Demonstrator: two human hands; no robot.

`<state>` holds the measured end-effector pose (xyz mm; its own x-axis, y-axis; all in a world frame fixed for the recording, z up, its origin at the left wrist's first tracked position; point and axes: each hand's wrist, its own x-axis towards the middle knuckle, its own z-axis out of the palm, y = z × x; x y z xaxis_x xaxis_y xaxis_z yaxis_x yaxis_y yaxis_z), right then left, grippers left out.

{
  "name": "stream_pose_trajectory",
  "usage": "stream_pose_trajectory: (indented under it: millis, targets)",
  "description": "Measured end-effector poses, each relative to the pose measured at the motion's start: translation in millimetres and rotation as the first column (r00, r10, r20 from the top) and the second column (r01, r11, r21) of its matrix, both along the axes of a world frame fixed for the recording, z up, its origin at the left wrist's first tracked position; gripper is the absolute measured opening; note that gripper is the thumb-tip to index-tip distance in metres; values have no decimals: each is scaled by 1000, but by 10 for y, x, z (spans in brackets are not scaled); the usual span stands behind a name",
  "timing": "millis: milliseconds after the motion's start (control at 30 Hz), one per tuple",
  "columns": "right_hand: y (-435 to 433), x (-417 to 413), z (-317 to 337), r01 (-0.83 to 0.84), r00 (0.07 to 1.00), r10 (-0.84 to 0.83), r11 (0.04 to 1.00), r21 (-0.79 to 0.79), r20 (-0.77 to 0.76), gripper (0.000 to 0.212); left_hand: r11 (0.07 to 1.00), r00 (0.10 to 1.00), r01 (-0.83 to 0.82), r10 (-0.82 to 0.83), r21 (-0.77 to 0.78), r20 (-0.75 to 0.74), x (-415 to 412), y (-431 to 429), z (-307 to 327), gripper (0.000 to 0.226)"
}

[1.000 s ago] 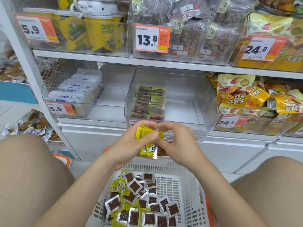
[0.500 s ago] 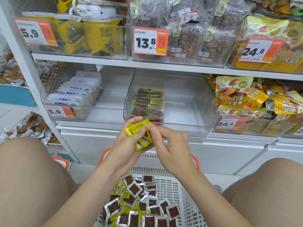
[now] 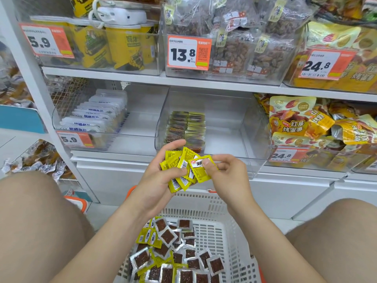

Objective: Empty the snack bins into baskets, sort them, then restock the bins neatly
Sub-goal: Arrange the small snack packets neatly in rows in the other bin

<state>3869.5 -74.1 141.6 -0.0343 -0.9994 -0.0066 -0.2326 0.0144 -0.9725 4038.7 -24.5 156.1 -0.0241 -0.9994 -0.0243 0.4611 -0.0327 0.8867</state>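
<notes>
Yellow packets point(image 3: 177, 168) now lie fanned in my gripping left hand point(image 3: 155, 180), where half a second ago they sat bunched. My right hand point(image 3: 226, 176) pinches the top packet point(image 3: 202, 170) label-up at their three o'clock. I judge I'm squaring a stack for the bin point(image 3: 234, 123) at twelve o'clock, whose row point(image 3: 186, 127) is barely begun. At six o'clock the basket point(image 3: 212, 203) holds many loose packets point(image 3: 173, 256). The bin's front wall stands between my hands and the row.
</notes>
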Motion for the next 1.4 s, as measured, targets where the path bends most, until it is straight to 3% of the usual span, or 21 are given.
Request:
stream_pose_trajectory:
  millis: [100,167,333,433,600,800,967,1133,1200,1300,1400]
  targets:
    - [18,-15,48,-108,980,89,989,98,179,26,999,999,-12,14,-36,52,3,5,-28,80]
    - [58,7,66,-130,959,89,982,138,271,14,999,997,16,-12,-49,71,4,8,-39,81]
    - [110,94,-45,-78,960,5,965,250,280,34,996,994,55,-48,-70,95,-37,23,-24,64]
    - [139,169,-45,-131,967,81,971,199,240,21,993,977,46,-23,-107,211,-83,38,-33,51]
    - [164,226,-70,-146,959,118,985,94,256,25,989,937,48,4,-139,350,-118,48,-19,44]
    - [188,227,-88,-90,990,96,994,-63,103,23,995,972,57,-37,-78,234,-105,21,-47,42]
    - [217,237,-90,-71,993,74,997,-38,86,22,992,965,100,-79,-71,252,-93,44,-82,72]
    - [220,193,-22,-108,990,108,994,2,87,20,993,991,94,-87,-69,105,-119,35,-99,40]
    - [221,211,7,-141,988,144,988,-56,58,17,998,997,3,1,-57,76,-162,27,-112,43]
    - [253,300,-20,-308,949,311,950,-57,53,32,988,984,-132,140,-77,114,-167,-7,-146,68]
    - [299,366,-121,-415,908,410,909,50,86,65,974,955,-211,222,-78,194,-150,-26,-134,65]
